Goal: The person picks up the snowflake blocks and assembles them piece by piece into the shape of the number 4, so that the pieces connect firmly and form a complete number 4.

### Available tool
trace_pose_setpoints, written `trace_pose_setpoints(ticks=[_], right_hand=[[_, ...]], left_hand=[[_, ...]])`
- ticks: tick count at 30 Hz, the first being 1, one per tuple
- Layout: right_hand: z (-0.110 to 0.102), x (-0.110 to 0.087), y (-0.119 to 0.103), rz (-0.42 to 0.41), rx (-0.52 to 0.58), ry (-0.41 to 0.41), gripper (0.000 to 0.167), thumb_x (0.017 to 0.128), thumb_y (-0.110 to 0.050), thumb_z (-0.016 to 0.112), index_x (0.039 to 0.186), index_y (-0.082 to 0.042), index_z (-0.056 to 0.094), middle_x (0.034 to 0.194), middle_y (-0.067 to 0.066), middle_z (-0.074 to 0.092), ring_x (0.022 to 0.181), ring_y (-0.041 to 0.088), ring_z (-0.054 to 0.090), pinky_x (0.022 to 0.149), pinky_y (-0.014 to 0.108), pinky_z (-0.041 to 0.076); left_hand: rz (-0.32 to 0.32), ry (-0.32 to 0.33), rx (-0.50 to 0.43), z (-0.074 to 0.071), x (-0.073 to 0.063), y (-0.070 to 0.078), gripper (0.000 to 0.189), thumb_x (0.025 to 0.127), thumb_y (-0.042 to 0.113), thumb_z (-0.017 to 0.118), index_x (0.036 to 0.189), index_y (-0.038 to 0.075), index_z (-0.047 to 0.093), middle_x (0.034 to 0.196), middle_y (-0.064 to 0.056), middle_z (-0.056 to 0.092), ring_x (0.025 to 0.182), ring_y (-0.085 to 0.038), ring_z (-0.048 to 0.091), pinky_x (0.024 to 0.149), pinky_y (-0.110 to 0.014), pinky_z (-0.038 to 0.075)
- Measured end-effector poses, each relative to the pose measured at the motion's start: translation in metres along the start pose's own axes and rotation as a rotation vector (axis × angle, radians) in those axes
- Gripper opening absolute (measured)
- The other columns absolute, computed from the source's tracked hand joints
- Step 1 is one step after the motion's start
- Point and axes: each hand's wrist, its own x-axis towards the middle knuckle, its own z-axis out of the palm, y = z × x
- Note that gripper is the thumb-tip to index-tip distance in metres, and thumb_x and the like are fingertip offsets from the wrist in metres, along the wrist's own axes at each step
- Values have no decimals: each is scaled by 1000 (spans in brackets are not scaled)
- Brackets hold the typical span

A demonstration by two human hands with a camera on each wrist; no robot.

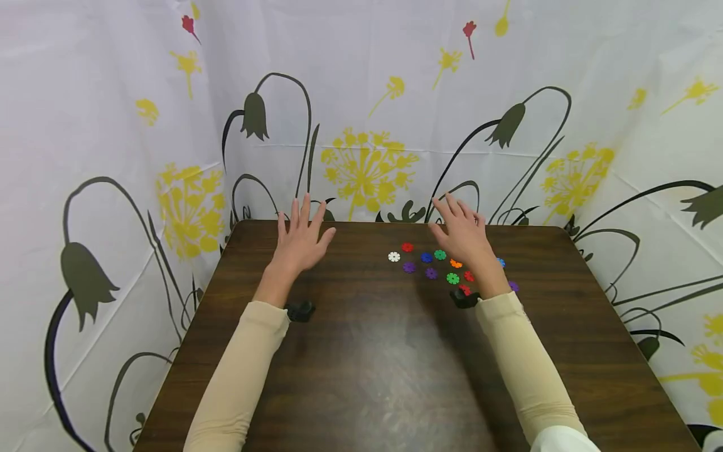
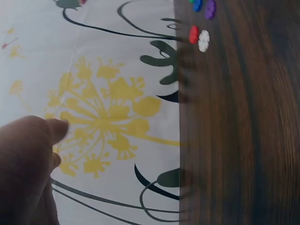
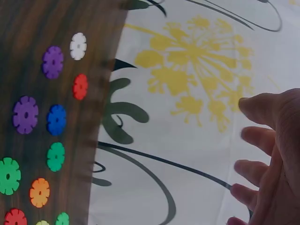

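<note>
My left hand (image 1: 301, 245) is held over the far left of the table, its fingers spread and holding nothing. Over the far right, my right hand (image 1: 464, 233) hovers with fingers apart, also free of any object. Near and partly beneath it lie several small notched plastic discs, among them a white disc (image 1: 394, 257), a red disc (image 3: 80, 86), a blue disc (image 3: 56, 120), an orange disc (image 3: 39, 192) and a purple disc (image 3: 25, 115). The right hand and forearm hide part of this group in the head view.
The dark wooden table (image 1: 361, 351) reaches back to a white curtain (image 1: 361, 75) printed with yellow and grey flowers. A black wrist camera (image 1: 300, 311) sits at the left wrist, and another black camera (image 1: 464, 299) at the right.
</note>
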Motion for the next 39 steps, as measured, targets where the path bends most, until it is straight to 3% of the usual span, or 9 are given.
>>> trace_pose_setpoints(ticks=[4, 6, 8, 11, 15, 17, 20, 29, 39], right_hand=[[-4, -10, 1, -6, 50, 52, 59, 113, -43, 52, 167, -24, 39, 180, 11, 22, 165, 39, 16, 126, 73, 10], [-4, -16, 1, -16, 72, 74, 54, 112, -40, 55, 162, -21, 47, 178, 12, 28, 163, 40, 22, 125, 73, 14], [-1, -21, 1, -34, 94, 92, 49, 112, -37, 57, 156, -17, 54, 173, 13, 37, 159, 41, 29, 121, 72, 19], [7, -30, -1, -46, 141, 127, 39, 111, -34, 60, 144, -14, 65, 155, 13, 59, 139, 39, 52, 113, 66, 36], [29, -38, -6, -10, 212, 138, 28, 110, -33, 63, 131, -17, 73, 117, 4, 78, 95, 26, 69, 82, 50, 55], [43, -38, -9, 24, 231, 113, 26, 108, -33, 64, 127, -18, 74, 105, 2, 78, 80, 22, 67, 69, 42, 52], [62, -37, -10, 75, 216, 58, 26, 107, -33, 67, 127, -18, 74, 98, 3, 77, 73, 21, 65, 61, 37, 50], [105, -23, -13, 256, 193, -43, 31, 103, -37, 69, 129, -19, 73, 120, 10, 79, 100, 32, 74, 81, 57, 58], [127, -9, -12, 372, 213, -69, 44, 102, -38, 72, 138, -14, 66, 135, 18, 72, 107, 43, 72, 88, 59, 59]], left_hand=[[14, 83, 8, 1, -6, 4, 63, 115, 47, 42, 171, 19, 30, 181, -15, 10, 169, -38, -4, 129, -72, -10], [25, 130, -12, 4, -8, 7, 51, 115, 43, 47, 159, 18, 49, 172, -14, 36, 166, -38, 20, 129, -74, -8], [33, 174, -40, 10, -9, 10, 39, 114, 39, 51, 144, 18, 63, 154, -10, 60, 151, -36, 46, 129, -74, -2], [59, 216, -96, 21, -8, 14, 27, 113, 33, 55, 126, 18, 73, 129, -5, 76, 121, -31, 69, 129, -66, 21], [81, 220, -152, 37, -6, 20, 24, 112, 28, 57, 120, 16, 77, 118, -3, 80, 94, -27, 74, 98, -53, 55], [79, 194, -185, 45, -3, 23, 24, 112, 29, 57, 120, 17, 77, 118, -3, 80, 87, -26, 72, 85, -50, 59], [71, 127, -238, 59, 4, 31, 24, 113, 30, 57, 123, 19, 76, 120, -1, 79, 87, -23, 71, 83, -49, 59], [73, -83, -284, 107, 27, 63, 23, 111, 27, 60, 124, 17, 76, 120, -2, 73, 103, -24, 68, 92, -50, 57], [42, -137, -285, 129, 47, 88, 35, 110, 19, 62, 144, 9, 60, 135, -13, 63, 117, -31, 66, 103, -50, 56]])
